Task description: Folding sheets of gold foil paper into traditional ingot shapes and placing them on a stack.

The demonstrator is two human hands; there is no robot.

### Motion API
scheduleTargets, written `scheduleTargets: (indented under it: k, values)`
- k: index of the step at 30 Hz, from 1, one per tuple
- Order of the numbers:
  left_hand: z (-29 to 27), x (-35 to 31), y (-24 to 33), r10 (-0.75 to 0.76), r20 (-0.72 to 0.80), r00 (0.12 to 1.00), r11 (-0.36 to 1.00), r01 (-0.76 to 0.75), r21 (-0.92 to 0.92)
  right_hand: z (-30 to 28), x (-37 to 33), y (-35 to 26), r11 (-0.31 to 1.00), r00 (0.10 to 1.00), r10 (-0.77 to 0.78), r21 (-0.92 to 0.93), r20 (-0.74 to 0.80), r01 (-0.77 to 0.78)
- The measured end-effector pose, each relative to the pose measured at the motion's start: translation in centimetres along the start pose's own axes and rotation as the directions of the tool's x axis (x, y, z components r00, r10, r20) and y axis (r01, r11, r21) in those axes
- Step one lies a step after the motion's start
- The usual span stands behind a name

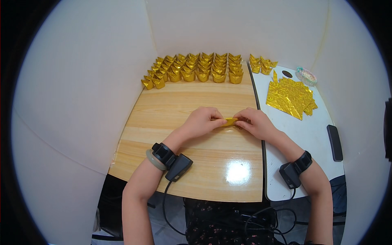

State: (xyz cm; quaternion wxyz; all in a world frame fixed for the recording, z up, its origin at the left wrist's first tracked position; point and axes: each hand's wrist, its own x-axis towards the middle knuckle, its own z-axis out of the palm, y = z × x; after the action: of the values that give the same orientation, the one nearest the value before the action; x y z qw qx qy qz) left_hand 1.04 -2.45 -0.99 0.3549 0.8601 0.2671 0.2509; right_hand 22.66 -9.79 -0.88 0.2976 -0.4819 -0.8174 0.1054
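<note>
Over the middle of the wooden table, a small folded piece of gold foil paper (230, 122) is pinched between my two hands. My left hand (204, 121) grips its left end with thumb and fingers. At its right end, my right hand (254, 121) holds it in a similar pinch. My fingers hide both ends of the paper. Farther back stand several rows of finished gold paper ingots (203, 76), boat-shaped with pointed tips. On the white table to the right lies a fanned stack of flat gold foil sheets (289, 96).
A few more gold ingots (255, 65) stand at the back of the white table (281, 163). Near them is a pale coiled ring (306, 76). A dark phone-like slab (335, 143) lies at the right edge. Pale walls enclose both tables; cables trail from my wrist devices.
</note>
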Motion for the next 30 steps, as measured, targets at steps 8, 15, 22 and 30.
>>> scheduleTargets:
  k: [8, 15, 22, 30]
  values:
    - [0.2, 0.5, -1.1, -0.167, -0.116, 0.979, 0.983, 0.155, -0.1, 0.8, 0.9, 0.8, 0.949, 0.977, 0.212, 0.242, -0.006, -0.205]
    - [0.4, 0.6, -1.1, 0.349, -0.255, 0.902, 0.843, -0.182, 0.507, 0.6, 0.8, 0.3, 0.972, 0.978, 0.206, 0.114, 0.023, -0.207]
    - [0.8, 0.4, -0.8, 0.219, -0.048, 0.974, 0.933, -0.195, 0.302, 0.9, 0.4, 0.9, 0.951, 0.949, -0.222, -0.164, 0.224, 0.261]
    - [0.3, -0.2, -0.2, 0.214, -0.001, 0.977, 0.918, -0.201, 0.343, -1.4, -0.3, -0.4, 0.908, 0.888, 0.008, -0.375, 0.46, 0.187]
